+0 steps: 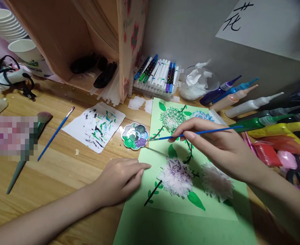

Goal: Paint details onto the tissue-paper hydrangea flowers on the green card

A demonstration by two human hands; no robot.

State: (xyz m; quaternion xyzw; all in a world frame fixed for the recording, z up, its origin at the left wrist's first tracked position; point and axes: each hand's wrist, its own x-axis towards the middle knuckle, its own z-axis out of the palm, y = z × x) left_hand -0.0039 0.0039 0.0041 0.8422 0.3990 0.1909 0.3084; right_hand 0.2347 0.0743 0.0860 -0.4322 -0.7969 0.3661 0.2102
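A thin blue paintbrush is pinched in my right hand, its bristle tip at the right edge of a flower-shaped paint palette. Green, purple, white and dark paints fill the palette's wells. My left hand rests at the left edge of the green paper, index finger stretched out and the others loosely bent, holding nothing. Ruffled white paper flowers lie on the sheet: one has purple strokes, one looks plain and pale. A green-tipped flower and a partly covered blue-tipped one sit farther back.
Left lie a paint-smeared white paper, another blue brush and a wide brush. Behind stand a marker box and a clear bowl of tissue. Paint bottles, clay packets and scissors crowd the right.
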